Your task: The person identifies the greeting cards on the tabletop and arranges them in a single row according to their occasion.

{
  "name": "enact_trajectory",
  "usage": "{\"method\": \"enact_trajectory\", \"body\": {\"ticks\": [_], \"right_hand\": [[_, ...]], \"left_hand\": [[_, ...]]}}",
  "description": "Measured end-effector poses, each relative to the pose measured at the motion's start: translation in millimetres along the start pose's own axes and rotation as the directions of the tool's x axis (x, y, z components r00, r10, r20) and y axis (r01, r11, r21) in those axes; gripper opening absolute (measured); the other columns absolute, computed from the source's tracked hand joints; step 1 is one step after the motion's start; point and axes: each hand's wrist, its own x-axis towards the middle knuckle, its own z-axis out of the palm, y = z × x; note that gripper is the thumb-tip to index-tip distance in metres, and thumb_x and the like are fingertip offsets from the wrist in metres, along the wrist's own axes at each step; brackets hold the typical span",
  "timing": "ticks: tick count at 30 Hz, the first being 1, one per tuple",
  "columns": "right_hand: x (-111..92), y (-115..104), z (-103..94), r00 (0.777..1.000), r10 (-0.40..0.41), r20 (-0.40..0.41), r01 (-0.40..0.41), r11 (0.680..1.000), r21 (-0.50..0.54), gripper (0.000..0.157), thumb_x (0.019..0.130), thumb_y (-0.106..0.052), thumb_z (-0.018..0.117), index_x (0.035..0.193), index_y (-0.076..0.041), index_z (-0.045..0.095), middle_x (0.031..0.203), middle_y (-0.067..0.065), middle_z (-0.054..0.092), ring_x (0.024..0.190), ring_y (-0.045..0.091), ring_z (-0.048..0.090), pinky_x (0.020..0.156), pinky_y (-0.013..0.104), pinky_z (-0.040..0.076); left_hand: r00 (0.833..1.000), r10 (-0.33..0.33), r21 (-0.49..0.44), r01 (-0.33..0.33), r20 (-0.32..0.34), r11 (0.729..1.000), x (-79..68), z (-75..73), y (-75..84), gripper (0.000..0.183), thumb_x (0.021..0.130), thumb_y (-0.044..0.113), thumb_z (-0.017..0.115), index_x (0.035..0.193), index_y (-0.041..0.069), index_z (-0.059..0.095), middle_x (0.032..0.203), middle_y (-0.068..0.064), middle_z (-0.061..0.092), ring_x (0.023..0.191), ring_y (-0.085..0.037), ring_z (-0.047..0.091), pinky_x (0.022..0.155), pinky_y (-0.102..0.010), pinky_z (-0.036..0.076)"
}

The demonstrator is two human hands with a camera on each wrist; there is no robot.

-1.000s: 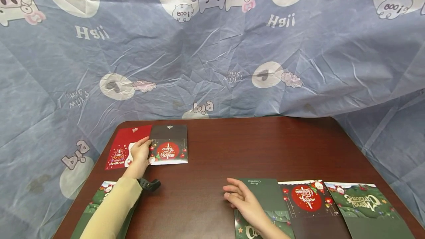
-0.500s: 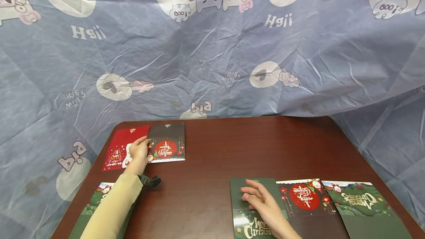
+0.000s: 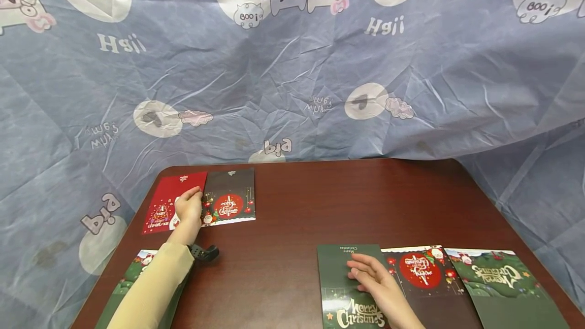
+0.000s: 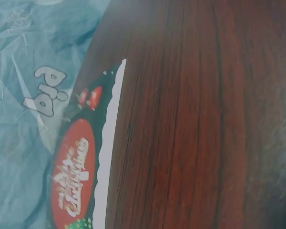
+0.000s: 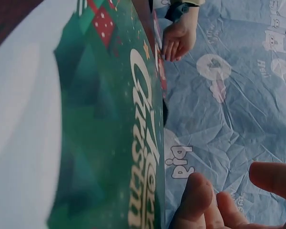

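Observation:
My left hand reaches to the far left of the table and rests where a red Christmas card meets a black Christmas card. Its fingertips lie by the black card's left edge; no grip on either card shows. The black card's red circle fills the lower left of the left wrist view. My right hand is over a dark green "Merry Christmas" card at the front, its fingers loosely bent and holding nothing. In the right wrist view its thumb stands apart from the fingers.
Right of the dark green card lie a second black card and a green card. Another green card sits partly under my left forearm. A patterned blue cloth hangs behind the brown table.
My right hand has moved right, from the dark green card's left edge to over its right part. My left hand has shifted slightly left; the black card has moved slightly toward the back.

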Motion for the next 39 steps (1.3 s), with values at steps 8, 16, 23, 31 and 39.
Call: {"method": "enact_trajectory", "body": {"ticks": [8, 16, 23, 31, 39], "right_hand": [[-3, 2, -8.5, 0.998, -0.025, -0.053, 0.024, 1.0, -0.011, 0.037, 0.095, -0.015, 0.053, 0.128, 0.003, 0.049, 0.121, 0.018, 0.059, 0.095, 0.014, 0.06, 0.076, 0.031, 0.05], [-5, 3, -15.0, 0.991, 0.002, -0.135, -0.005, 1.0, -0.021, 0.032, 0.095, -0.015, 0.055, 0.122, 0.001, 0.055, 0.116, 0.014, 0.062, 0.093, 0.014, 0.061, 0.073, 0.03, 0.05], [-7, 5, -21.6, 0.987, -0.004, -0.163, -0.006, 0.998, -0.062, 0.031, 0.095, -0.016, 0.055, 0.121, 0.001, 0.056, 0.114, 0.013, 0.064, 0.092, 0.011, 0.062, 0.072, 0.029, 0.05], [-10, 7, -29.8, 0.983, 0.023, -0.184, -0.038, 0.996, -0.076, 0.032, 0.096, -0.017, 0.053, 0.122, 0.001, 0.055, 0.115, 0.014, 0.063, 0.092, 0.011, 0.062, 0.072, 0.029, 0.05], [-14, 5, -41.4, 0.981, 0.057, -0.186, -0.085, 0.986, -0.144, 0.036, 0.096, -0.024, 0.053, 0.123, 0.0, 0.055, 0.115, 0.014, 0.063, 0.092, 0.012, 0.062, 0.073, 0.03, 0.05]], "left_hand": [[0.992, 0.052, -0.015, -0.051, 0.114, 0.999, -23.2, 2.6, 5.3, 0.029, 0.089, 0.007, 0.057, 0.116, -0.003, 0.064, 0.114, -0.011, 0.064, 0.1, -0.017, 0.055, 0.078, -0.023, 0.044], [0.952, 0.063, -0.042, -0.052, 0.301, 0.998, -61.3, 6.8, 10.3, 0.031, 0.089, 0.004, 0.058, 0.119, -0.006, 0.06, 0.117, -0.013, 0.063, 0.089, -0.003, 0.058, 0.082, -0.025, 0.049], [0.909, 0.064, -0.131, -0.01, 0.413, 0.991, -88.5, 9.4, 11.8, 0.034, 0.09, 0.001, 0.057, 0.122, -0.011, 0.055, 0.113, -0.012, 0.064, 0.091, -0.008, 0.064, 0.092, -0.037, 0.046], [0.868, 0.055, -0.183, 0.041, 0.493, 0.982, -114.6, 10.3, 11.6, 0.035, 0.089, -0.003, 0.057, 0.122, -0.014, 0.053, 0.114, -0.018, 0.063, 0.099, -0.017, 0.064, 0.09, -0.041, 0.048], [0.836, 0.034, -0.188, 0.083, 0.547, 0.979, -137.9, 10.9, 5.7, 0.034, 0.088, -0.003, 0.059, 0.12, -0.013, 0.055, 0.114, -0.02, 0.063, 0.099, -0.022, 0.064, 0.084, -0.037, 0.052]]}}
